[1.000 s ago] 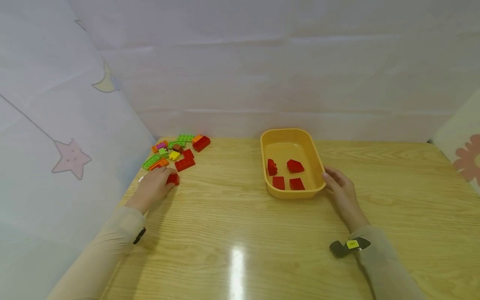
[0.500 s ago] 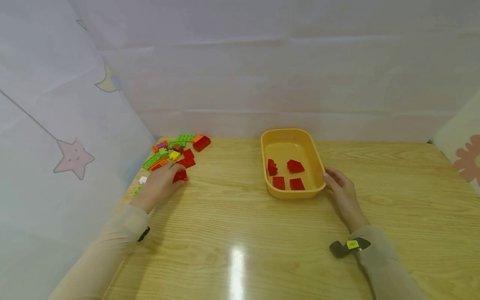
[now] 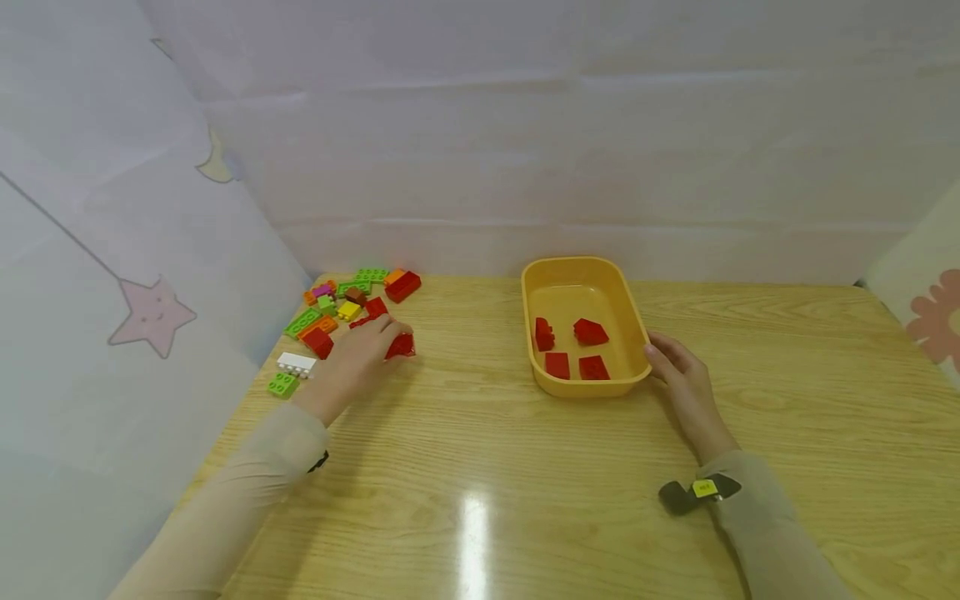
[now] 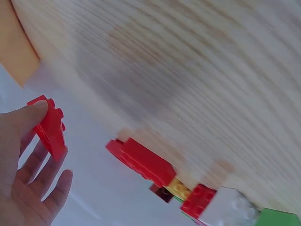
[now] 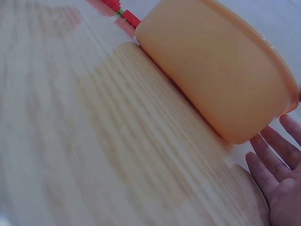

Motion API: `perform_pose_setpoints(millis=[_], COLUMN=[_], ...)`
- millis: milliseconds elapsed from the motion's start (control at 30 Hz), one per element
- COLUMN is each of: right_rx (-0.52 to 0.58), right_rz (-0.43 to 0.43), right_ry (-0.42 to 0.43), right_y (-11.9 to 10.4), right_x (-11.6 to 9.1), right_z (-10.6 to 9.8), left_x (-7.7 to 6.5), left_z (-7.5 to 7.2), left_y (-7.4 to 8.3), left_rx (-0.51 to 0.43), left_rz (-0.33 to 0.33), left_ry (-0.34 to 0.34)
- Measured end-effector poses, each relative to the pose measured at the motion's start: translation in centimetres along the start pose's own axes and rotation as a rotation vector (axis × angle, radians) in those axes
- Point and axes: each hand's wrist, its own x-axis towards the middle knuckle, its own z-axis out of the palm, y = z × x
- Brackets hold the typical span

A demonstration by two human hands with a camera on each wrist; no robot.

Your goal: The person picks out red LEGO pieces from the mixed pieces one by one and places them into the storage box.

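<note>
My left hand (image 3: 354,362) pinches a red toy brick (image 4: 51,126) between thumb and fingers, low over the table by the pile on the left. Studs show along one side of the brick, and one end narrows to a slope. With the thumb at its rim and fingers against its outer wall, my right hand (image 3: 686,390) holds the near right corner of a yellow plastic tub (image 3: 585,389). Several red bricks lie inside, among them a sloped red brick (image 3: 591,332). Behind my left hand, other red bricks are partly hidden.
Around the left hand lie loose bricks: a white brick (image 3: 297,364), a green brick (image 3: 282,384), a yellow brick (image 3: 348,311) and a red brick (image 3: 402,287) near the back edge. A papered wall (image 3: 480,167) rises behind the wooden table (image 3: 480,450).
My left hand has moved right with the red brick, uncovering the white and green bricks and a red one. The right hand and the tub have stayed in place.
</note>
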Motion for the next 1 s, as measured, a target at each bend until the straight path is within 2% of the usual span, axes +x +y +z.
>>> perform_pose_setpoints(millis=[233, 333, 567, 800, 1000], right_rx=[0.01, 0.007, -0.001, -0.008, -0.008], right_rz=[0.001, -0.01, -0.034, -0.037, -0.041], right_ry=[-0.002, 0.001, 0.007, 0.012, 0.005], right_y=[-0.1, 0.0, 0.2, 0.2, 0.0], right_x=[-0.1, -0.1, 0.0, 0.1, 0.0], right_z=[0.1, 0.2, 0.1, 0.0, 0.0], left_x=[1.0, 1.4, 2.8, 4.6, 6.0], left_z=[0.5, 0.8, 0.5, -0.2, -0.3], left_y=[1.7, 2.3, 4.6, 6.9, 8.7], left_rx=[0.031, 0.029, 0.036, 0.081, 0.097], left_rz=[0.125, 0.156, 0.187, 0.238, 0.246], left_ry=[0.023, 0.032, 0.023, 0.053, 0.079])
